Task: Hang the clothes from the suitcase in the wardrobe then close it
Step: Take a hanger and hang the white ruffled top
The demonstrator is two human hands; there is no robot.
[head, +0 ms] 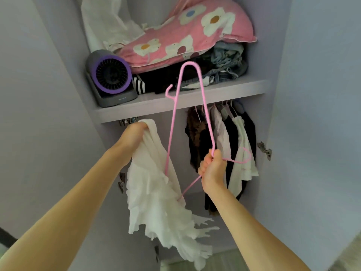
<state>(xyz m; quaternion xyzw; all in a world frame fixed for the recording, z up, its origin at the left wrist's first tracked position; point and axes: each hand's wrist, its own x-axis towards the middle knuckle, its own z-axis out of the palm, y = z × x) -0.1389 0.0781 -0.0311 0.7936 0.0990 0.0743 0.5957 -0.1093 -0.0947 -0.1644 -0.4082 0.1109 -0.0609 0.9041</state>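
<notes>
Inside wardrobe [244, 90], hung clothes [224, 137]; left fingers [139, 127] clutch white garment [156, 192], right fingers [205, 167] grip hanger [172, 126].

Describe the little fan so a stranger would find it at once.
Look inside the open wardrobe at the shelf above the hanging clothes. At its left end stands the fan, beside the pink flowered pillow. It is the only hard thing there: grey casing, purple ring round a dark grille.
</notes>
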